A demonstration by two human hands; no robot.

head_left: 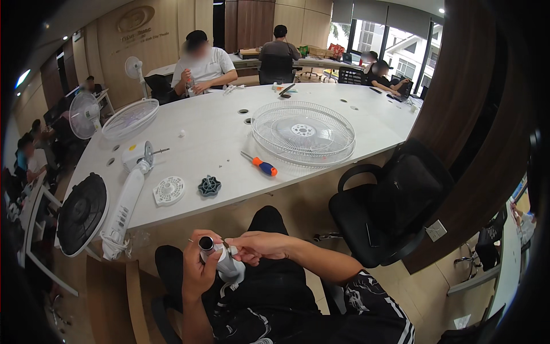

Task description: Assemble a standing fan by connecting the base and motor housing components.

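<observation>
Over my lap, my left hand is wrapped round a white plastic fan-stand piece with a shiny metal tube end pointing up. My right hand pinches a small white knob-like part at the side of that piece. On the table edge ahead lie a dark green star-shaped knob and a round white vented cover. Farther right rests an orange and blue screwdriver. The fan neck with its motor lies to the left, its metal shaft pointing right.
A white fan cage sits on the white table; another cage is at the far left. A black round base overlaps the left edge. A black chair stands right. Across the table sits a co-worker.
</observation>
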